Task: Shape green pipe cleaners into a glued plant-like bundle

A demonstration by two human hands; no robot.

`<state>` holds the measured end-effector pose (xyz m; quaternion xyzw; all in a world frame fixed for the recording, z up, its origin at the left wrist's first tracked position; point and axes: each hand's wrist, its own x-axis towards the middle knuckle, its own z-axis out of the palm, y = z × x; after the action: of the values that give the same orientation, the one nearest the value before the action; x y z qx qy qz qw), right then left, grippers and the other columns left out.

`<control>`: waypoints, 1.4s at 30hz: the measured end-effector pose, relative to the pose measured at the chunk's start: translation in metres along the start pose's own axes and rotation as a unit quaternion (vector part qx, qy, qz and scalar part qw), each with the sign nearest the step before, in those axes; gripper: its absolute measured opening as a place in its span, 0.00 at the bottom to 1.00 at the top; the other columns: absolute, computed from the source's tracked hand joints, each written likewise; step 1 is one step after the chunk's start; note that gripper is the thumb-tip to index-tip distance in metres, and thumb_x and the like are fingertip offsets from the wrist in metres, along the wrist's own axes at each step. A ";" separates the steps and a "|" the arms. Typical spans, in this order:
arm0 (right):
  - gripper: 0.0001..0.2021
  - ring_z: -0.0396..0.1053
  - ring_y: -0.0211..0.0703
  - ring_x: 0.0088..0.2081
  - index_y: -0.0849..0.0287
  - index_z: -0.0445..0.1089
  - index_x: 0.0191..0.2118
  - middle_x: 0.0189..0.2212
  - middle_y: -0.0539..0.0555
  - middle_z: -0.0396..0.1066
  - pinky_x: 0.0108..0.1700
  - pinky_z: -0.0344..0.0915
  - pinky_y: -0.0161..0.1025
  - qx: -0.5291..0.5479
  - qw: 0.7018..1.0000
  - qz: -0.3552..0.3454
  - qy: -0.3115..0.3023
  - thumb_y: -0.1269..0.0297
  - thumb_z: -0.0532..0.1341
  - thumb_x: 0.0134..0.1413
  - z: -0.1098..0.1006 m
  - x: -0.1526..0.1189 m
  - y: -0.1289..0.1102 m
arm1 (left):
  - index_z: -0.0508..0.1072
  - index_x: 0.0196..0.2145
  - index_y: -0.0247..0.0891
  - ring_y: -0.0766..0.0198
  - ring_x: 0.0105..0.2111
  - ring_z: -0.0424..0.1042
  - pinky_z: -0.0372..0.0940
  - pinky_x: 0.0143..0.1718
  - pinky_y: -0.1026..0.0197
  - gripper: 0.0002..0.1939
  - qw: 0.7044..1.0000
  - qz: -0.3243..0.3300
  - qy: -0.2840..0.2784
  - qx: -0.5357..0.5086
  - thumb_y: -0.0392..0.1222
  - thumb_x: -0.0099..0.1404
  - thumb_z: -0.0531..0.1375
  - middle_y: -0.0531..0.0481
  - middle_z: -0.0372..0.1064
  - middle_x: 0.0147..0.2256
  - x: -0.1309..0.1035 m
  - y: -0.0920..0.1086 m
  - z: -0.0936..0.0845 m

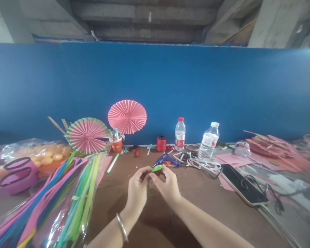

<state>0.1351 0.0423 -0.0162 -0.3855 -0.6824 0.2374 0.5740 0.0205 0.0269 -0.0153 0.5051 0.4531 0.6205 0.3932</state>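
Above the middle of the brown table, my left hand and my right hand meet, thumbs and fingers pinched close together. Between the fingertips is a small bright green piece, which looks like a bent pipe cleaner. Part of it is hidden behind the fingers. A silver bangle circles my left wrist. Just beyond my fingertips lies a blue glue gun. To the left, a clear bag holds long pipe cleaners in green, yellow, pink and blue.
Pink paper fans stand at the back left beside a cup of markers. A green marker lies nearby. Two water bottles stand behind white cable loops. At right lie a phone with cords and pink paper.
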 end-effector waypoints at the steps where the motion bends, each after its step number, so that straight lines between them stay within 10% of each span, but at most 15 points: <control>1: 0.02 0.68 0.39 0.28 0.59 0.68 0.30 0.25 0.50 0.71 0.32 0.64 0.34 0.009 1.000 0.008 0.006 0.69 0.58 0.48 0.000 0.000 -0.001 | 0.72 0.35 0.37 0.62 0.31 0.70 0.64 0.32 0.63 0.08 1.000 0.010 0.001 0.018 0.40 0.56 0.58 0.48 0.72 0.33 0.000 0.000 -0.001; 17: 0.02 0.66 0.39 0.28 0.60 0.67 0.28 0.25 0.50 0.68 0.32 0.63 0.34 0.084 0.996 0.040 0.017 0.69 0.58 0.48 0.005 -0.001 0.002 | 0.74 0.33 0.41 0.59 0.33 0.72 0.64 0.36 0.61 0.06 0.970 0.135 0.037 0.199 0.39 0.56 0.59 0.49 0.73 0.33 -0.002 0.003 -0.010; 42: 0.01 0.66 0.38 0.28 0.59 0.68 0.28 0.24 0.48 0.69 0.33 0.61 0.33 0.043 0.998 0.027 0.029 0.69 0.60 0.48 0.002 -0.004 0.001 | 0.75 0.32 0.41 0.59 0.34 0.72 0.64 0.39 0.61 0.07 0.954 0.216 0.039 0.205 0.35 0.56 0.58 0.49 0.74 0.33 -0.004 0.006 -0.011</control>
<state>0.1335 0.0398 -0.0200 -0.3853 -0.6440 0.2703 0.6031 0.0103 0.0192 -0.0118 0.6361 0.4659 0.6034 0.1196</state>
